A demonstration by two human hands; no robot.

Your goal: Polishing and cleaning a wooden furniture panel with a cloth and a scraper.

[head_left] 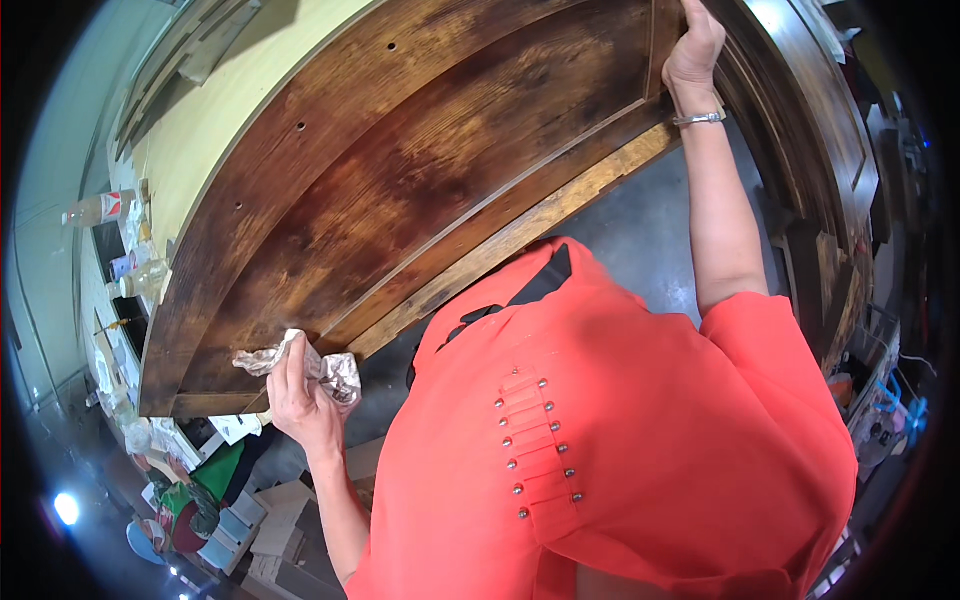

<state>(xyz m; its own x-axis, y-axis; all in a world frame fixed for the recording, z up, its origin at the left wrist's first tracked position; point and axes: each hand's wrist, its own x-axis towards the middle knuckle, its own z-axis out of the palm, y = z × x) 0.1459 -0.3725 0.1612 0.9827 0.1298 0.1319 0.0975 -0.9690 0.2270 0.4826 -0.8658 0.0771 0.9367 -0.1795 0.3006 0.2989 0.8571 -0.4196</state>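
Note:
A large, dark brown stained wooden panel (430,150) with a raised rim and a few small round holes lies in front of me, slanting from lower left to upper right. My left hand (298,395) is closed on a crumpled white rag (342,378), near the panel's lower left end. Part of the rag touches or hangs just over the wood. At the panel's far right end, my right hand (695,55) grips the edge, its fingertips partly cut off by the top of the picture. A paler wooden strip (560,215) runs along the panel's near side.
Plastic bottles (98,209) stand on a cluttered surface at left, beside a pale yellow board (215,140). Another dark wooden piece (800,100) rises at right. Cardboard boxes (280,525) and a person in a light blue cap (147,540) are at lower left.

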